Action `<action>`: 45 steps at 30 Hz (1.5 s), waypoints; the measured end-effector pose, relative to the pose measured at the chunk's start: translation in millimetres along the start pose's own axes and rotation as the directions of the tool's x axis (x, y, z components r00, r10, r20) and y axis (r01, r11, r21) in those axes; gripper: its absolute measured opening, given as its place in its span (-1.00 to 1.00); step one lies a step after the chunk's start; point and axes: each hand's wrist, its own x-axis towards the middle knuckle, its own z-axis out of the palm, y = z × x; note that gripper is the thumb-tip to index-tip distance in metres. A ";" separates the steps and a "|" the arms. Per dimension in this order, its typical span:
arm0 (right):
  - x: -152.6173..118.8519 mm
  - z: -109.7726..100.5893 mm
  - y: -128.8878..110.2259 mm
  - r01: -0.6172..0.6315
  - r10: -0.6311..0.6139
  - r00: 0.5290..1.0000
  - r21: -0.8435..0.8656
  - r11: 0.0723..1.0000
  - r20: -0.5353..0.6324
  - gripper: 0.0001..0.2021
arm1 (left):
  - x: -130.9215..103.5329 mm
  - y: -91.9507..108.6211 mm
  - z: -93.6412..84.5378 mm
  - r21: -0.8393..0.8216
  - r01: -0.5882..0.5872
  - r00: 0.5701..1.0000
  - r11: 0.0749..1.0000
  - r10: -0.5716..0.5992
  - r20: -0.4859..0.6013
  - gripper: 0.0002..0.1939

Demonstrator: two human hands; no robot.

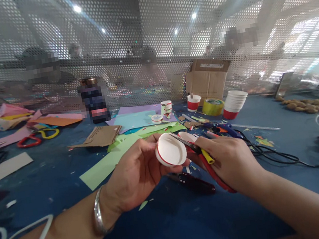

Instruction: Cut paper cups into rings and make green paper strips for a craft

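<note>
My left hand point(134, 176), with a silver bangle at its wrist, grips the cut-down bottom of a white paper cup point(171, 152) with a thin red edge. Its hollow side is turned toward me. My right hand point(235, 158) is closed around scissors point(214, 171) with red handles and a yellow part. Their blades lie at the upper right rim of the cup bottom; whether they are cutting cannot be told. A second white piece with a red edge point(188, 136) shows just behind the blades. Below my hands a dark, closed-looking tool point(196, 182) rests on the blue table.
Green paper sheets point(101, 172), cardboard point(101, 136) and scraps spread ahead. Stacked paper cups point(236, 100), yellow tape point(212, 106) and a small decorated cup point(166, 109) stand behind. Black cables point(275, 155) run right. Scissors with red and yellow handles point(28, 140) lie left. A perforated screen point(125, 60) stands beyond.
</note>
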 end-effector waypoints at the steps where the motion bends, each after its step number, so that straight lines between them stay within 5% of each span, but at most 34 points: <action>1: -0.1 0.5 0.4 0.006 -0.006 1.000 0.003 1.000 0.000 -0.70 | 0.0 0.4 -0.1 -0.006 0.007 1.000 1.000 -0.007 0.001 -0.69; 35: 0.7 -0.4 5.2 0.134 -0.134 0.991 -0.021 0.991 0.019 -0.75 | 4.0 7.6 -9.2 0.012 0.248 0.961 0.969 -0.248 0.121 -0.66; 40: -1.0 2.1 7.9 0.108 -0.108 0.994 -0.033 0.994 0.029 -0.79 | 2.7 7.0 -6.9 -0.022 0.230 0.971 0.973 -0.228 0.069 -0.62; 45: 1.2 3.3 10.9 0.032 -0.030 0.999 -0.082 0.996 0.031 -0.69 | -4.1 6.8 4.4 0.056 0.072 0.996 0.996 -0.069 -0.048 -0.68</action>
